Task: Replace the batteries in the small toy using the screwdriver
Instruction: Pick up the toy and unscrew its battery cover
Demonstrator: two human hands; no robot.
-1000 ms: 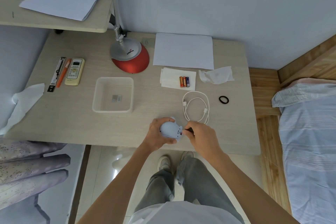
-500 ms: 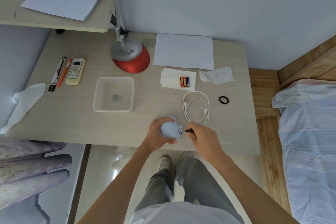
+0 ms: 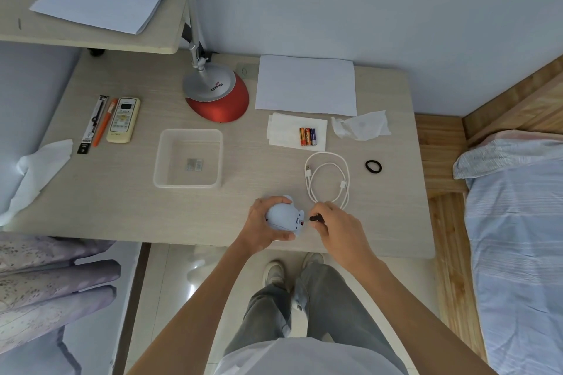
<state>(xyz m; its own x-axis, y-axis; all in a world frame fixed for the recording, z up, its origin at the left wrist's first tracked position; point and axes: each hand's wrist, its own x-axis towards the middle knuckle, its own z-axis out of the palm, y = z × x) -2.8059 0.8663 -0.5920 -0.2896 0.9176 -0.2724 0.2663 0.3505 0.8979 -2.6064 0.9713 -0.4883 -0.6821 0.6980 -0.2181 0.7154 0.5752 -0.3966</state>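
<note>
Left hand [image 3: 261, 224] cupped round toy [image 3: 282, 214] at tabletop [image 3: 122, 207] front edge, base facing right. Right hand [image 3: 338, 226] pinches screwdriver [image 3: 316, 218], shaft level, tip pointing left, just beside toy base.

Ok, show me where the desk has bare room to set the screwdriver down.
Widest bare patch: front left of the desk, bordered by the tissue, the remote and the clear tray. A narrower strip runs between tray and white cable. Crowded: around the batteries, cable and hair tie, beside the right hand.
</note>
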